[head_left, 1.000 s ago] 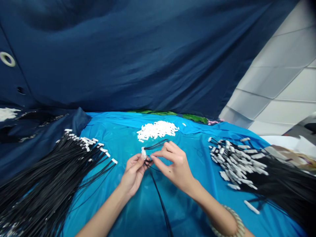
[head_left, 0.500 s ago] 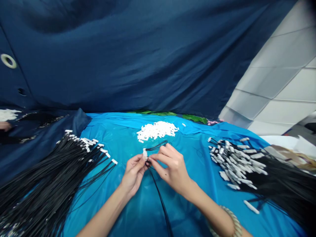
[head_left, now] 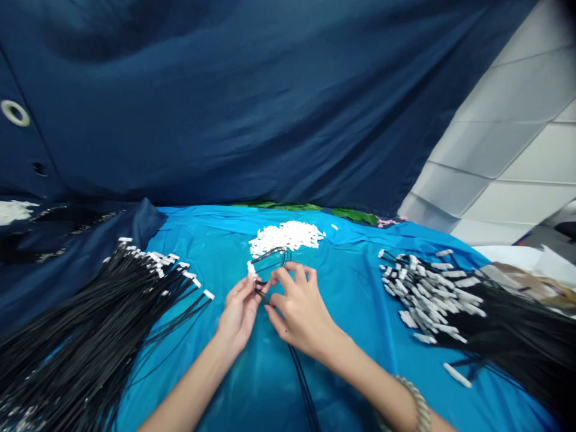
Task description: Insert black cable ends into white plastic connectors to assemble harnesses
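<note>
My left hand and my right hand meet at the middle of the bright blue sheet. Both pinch a thin bunch of black wires that loops up beyond my fingers and trails back toward me. A small white connector sits at the end of the bunch, just above my left fingertips. A heap of loose white connectors lies a short way beyond my hands.
A large fan of black wires with white ends covers the left side. Another pile of wires with white connectors lies on the right. Dark blue cloth hangs behind. A beaded bracelet circles my right wrist.
Both hands shifted slightly left and farther away. The wire loop and white connector rose and moved left, closer to the heap of connectors. My right fingers spread more over the wires.
</note>
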`<state>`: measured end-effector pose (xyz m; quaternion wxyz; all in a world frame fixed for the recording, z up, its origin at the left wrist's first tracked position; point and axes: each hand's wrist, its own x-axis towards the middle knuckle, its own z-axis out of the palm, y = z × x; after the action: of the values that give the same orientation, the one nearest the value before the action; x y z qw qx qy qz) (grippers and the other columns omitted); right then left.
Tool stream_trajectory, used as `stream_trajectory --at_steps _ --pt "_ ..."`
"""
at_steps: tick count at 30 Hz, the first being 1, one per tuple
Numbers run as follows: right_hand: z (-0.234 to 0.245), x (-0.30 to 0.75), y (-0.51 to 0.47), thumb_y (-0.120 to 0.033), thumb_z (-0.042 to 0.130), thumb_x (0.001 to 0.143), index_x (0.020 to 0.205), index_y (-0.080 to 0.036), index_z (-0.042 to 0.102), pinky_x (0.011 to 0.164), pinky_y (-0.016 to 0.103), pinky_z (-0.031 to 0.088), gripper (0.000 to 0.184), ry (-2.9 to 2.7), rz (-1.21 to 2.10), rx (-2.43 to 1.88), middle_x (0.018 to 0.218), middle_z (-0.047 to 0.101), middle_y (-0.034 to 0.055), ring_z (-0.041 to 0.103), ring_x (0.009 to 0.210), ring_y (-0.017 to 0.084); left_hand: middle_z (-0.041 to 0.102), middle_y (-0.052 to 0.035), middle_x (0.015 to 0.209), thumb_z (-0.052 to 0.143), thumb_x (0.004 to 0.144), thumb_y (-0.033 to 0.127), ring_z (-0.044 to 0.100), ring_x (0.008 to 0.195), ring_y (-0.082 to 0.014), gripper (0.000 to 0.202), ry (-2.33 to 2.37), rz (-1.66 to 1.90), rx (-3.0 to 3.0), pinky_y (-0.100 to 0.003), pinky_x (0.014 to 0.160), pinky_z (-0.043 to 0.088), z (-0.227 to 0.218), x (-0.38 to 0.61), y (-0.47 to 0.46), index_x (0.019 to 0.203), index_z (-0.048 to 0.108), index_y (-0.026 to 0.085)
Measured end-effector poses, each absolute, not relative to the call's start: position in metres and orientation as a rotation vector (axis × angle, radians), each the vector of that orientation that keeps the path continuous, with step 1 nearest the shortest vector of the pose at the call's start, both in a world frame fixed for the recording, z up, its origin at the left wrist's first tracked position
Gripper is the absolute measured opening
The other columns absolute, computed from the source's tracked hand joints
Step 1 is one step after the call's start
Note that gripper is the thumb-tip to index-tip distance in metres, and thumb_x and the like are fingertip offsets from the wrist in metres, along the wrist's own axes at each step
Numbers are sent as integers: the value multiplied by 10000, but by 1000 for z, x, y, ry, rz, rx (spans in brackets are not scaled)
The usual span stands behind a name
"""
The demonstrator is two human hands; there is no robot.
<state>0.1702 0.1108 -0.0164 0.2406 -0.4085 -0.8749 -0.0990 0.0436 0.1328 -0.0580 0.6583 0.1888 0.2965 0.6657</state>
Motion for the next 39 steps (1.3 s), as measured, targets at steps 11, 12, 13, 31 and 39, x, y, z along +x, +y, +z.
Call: stream_trajectory --at_steps 11,12,13,31,39 --pt "-9 174 112 -154 497 744 734 -167 552 837 344 356 57 -2211 462 -1045 999 468 59 388 988 183 592 -29 606 585 664 108 544 581 -93 47 725 1512 414 -195 595 457 -53 44 131 623 605 100" --pt "-6 175 112 -158 528 726 684 -175 558 864 339 346 55 -2150 623 -1011 1009 474 42 400 998 171 591 -27 604 589 661 111 544 580 -93 39 728 1509 411 -197 601 457 -54 44 131 627 606 101" --pt "-3 177 113 -167 551 712 648 -180 563 875 342 344 66 -2081 801 -968 1013 485 31 418 1001 166 590 -27 602 593 660 117 546 584 -95 38 732 1510 405 -202 612 458 -54 43 132 629 607 102" --pt "31 215 125 -282 469 806 1234 -256 332 342 200 321 450 -1203 655 -881 764 606 19 450 404 67 585 -18 600 615 651 120 531 584 -90 53 659 1511 446 -389 854 432 -52 46 126 608 617 89" --pt "24 205 117 -183 516 773 822 -195 638 570 232 415 132 -1827 184 -924 741 555 28 513 665 115 595 -22 601 642 631 158 536 609 -96 72 677 1514 521 -351 811 447 -55 46 126 618 624 90"
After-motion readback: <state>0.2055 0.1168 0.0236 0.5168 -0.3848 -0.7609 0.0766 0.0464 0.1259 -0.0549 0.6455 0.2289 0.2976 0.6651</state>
